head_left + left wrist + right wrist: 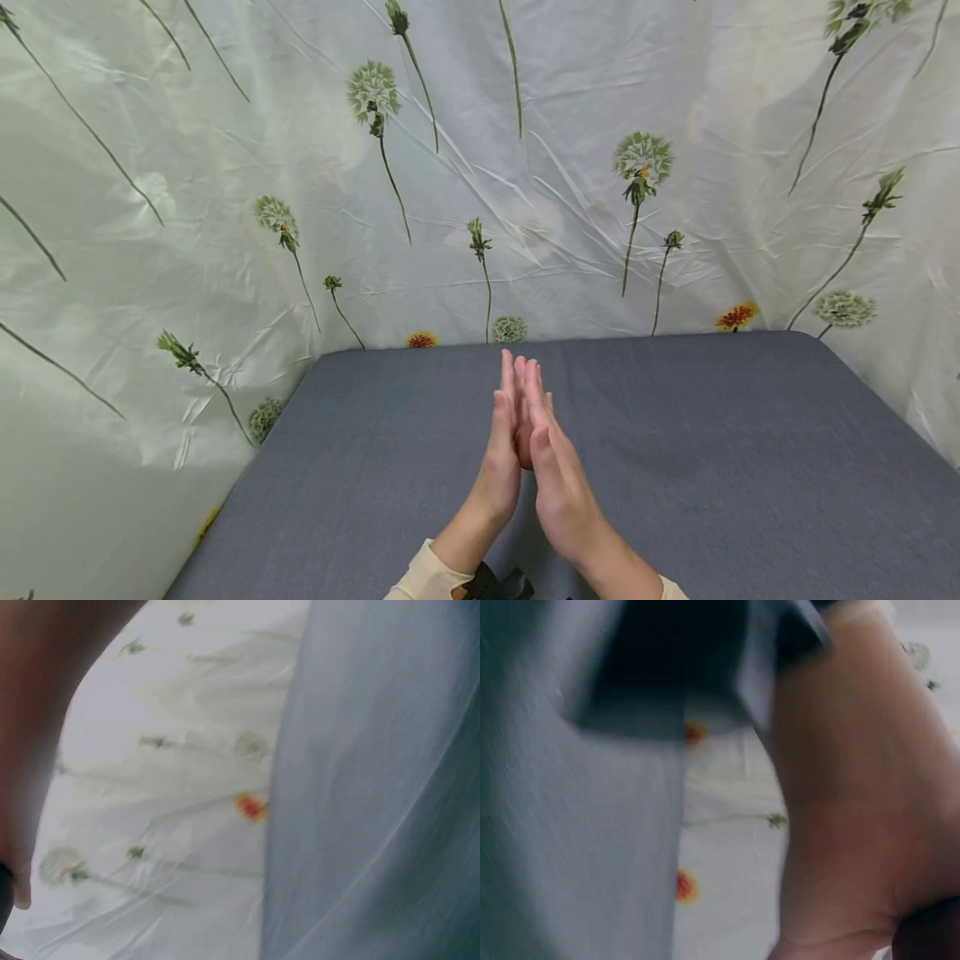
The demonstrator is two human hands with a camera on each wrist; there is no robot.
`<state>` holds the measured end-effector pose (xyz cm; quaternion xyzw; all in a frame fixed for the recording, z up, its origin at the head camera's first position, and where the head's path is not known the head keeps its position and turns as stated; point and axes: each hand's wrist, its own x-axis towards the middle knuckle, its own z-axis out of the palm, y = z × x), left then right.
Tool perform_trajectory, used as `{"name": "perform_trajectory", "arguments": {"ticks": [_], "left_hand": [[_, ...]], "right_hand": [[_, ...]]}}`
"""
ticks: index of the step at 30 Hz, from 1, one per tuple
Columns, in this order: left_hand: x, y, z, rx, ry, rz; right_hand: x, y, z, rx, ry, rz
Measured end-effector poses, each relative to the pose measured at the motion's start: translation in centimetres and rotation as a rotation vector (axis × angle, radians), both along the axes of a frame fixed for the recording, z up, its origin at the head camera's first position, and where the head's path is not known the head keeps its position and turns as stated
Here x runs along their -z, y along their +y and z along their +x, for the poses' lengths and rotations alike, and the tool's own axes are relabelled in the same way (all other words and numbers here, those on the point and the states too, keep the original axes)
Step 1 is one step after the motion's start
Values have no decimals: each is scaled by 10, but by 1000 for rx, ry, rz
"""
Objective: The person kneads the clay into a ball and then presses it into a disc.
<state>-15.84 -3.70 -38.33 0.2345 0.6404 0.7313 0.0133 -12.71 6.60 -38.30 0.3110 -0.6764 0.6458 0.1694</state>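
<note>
My left hand [501,471] and my right hand [558,487] stand palm to palm near the front middle of the table, fingers straight and pointing up and away. The fingertips come close together, and a narrow gap shows between the palms lower down. No object is visible between them. A black wrist device [495,582] sits below the left hand. The left wrist view has part of a bare arm [30,735] at its left edge. In the right wrist view a bare wrist [847,787] and a blurred dark device [675,667] fill much of the frame.
A grey cloth-covered table [712,442] spreads out beneath the hands, its back corners rounded. Behind it and along the left side hangs a wrinkled white curtain [540,192] printed with dandelions and small red-yellow flowers. Cream sleeves [429,575] cover the forearms.
</note>
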Motion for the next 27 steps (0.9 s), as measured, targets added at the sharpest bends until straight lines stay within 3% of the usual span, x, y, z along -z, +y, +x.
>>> {"name": "perform_trajectory", "arguments": {"ticks": [2, 5, 10, 14, 18, 22, 27], "left_hand": [[3, 8, 5, 37, 7, -14], [1, 15, 14, 47, 38, -74], [-9, 12, 24, -17, 124, -133], [-20, -2, 18, -90, 186, -88], [-25, -15, 6, -149, 162, -46], [-20, -18, -2, -160, 91, -26], [-3, -4, -1, -46, 13, -24]], "right_hand": [[-3, 8, -5, 21, 5, -24], [-6, 18, -13, 35, -75, -60], [1, 19, -20, 35, -188, -57], [11, 3, -15, -27, -236, -19], [15, -11, -2, -105, -257, 12], [11, -14, 7, -107, -212, 30], [1, -2, 3, -12, -30, 6]]}}
